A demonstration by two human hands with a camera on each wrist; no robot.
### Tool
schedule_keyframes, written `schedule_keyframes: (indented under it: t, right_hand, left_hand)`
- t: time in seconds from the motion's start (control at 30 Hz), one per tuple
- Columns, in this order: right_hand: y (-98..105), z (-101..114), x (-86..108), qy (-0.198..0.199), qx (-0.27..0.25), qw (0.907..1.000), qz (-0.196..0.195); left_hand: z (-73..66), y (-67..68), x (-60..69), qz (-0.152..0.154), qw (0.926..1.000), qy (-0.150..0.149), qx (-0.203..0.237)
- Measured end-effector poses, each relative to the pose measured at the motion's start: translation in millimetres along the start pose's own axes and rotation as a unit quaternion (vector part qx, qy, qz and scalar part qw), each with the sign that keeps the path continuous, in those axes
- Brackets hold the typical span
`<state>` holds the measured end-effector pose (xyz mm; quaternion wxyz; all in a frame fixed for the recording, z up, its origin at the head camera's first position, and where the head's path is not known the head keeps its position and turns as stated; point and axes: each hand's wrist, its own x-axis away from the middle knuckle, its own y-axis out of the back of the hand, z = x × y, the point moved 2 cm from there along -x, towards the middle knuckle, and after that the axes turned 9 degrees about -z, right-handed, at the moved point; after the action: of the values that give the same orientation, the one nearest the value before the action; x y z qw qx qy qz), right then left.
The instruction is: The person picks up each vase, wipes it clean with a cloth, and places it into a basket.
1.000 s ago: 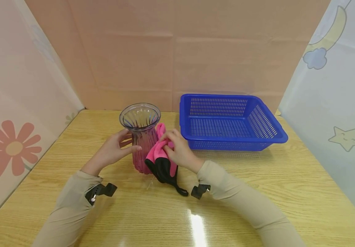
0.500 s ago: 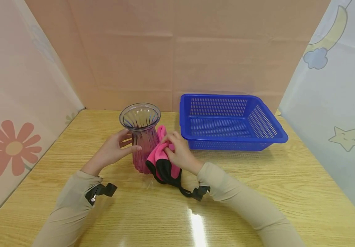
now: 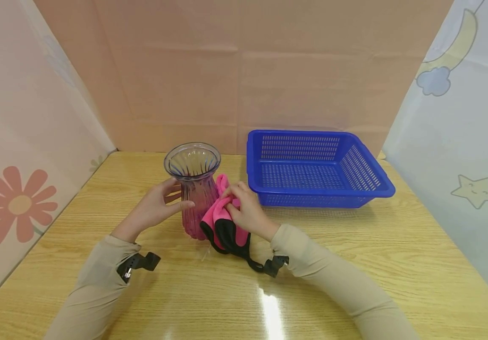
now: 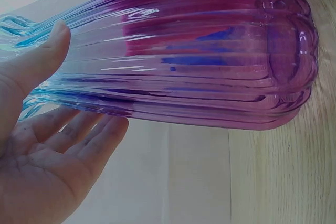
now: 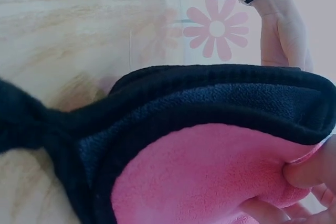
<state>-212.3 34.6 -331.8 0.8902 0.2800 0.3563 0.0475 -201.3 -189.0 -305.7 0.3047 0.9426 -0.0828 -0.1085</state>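
Note:
A ribbed glass vase (image 3: 197, 203), clear violet at the flared rim and pink lower down, stands upright on the table. Around its left side my left hand (image 3: 155, 205) holds it, thumb across the front and fingers behind; in the left wrist view the thumb and fingertips touch opposite sides of the vase (image 4: 210, 61). My right hand (image 3: 246, 208) pinches a folded pink cloth (image 3: 222, 212) with black edging and a hanging loop, against the vase's right side. Close up, the cloth (image 5: 199, 177) bunches between the right thumb and fingers. Part of the vase is hidden behind it.
A blue plastic basket (image 3: 312, 191) with slotted walls stands at the back right, beyond the right hand. The wooden table (image 3: 201, 302) meets a peach backdrop behind and printed panels at both sides. Each wrist carries a black camera.
The right hand and cloth have shifted slightly right and down at the vase's side, and the cloth's black loop has swung right. The left hand and vase stay put.

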Motion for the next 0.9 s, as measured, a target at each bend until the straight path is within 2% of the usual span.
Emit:
schedule_keyframes:
  t: [0.23,0.57,0.73,0.9]
  right_hand:
    - [3.1,7.0,-5.9,-0.006,-0.015,0.9999,-0.004]
    - [10.2,19.7,-19.5,0.018,-0.023,0.9993,-0.022]
    - [14.6,27.6,-27.2,0.024,-0.033,0.9985,-0.037]
    - [19.7,34.6,-33.6,0.017,-0.052,0.9969,-0.057]
  left_hand:
    - [-1.2,0.3,0.4,0.001,1.0000,-0.006,-0.004]
    - [-1.0,-0.7,-1.0,0.005,0.9997,-0.021,0.013]
    - [-1.5,-1.6,-1.4,-0.007,0.9990,-0.044,0.005]
    - [-2.2,-4.4,-1.9,-0.021,0.9990,-0.040,0.001]
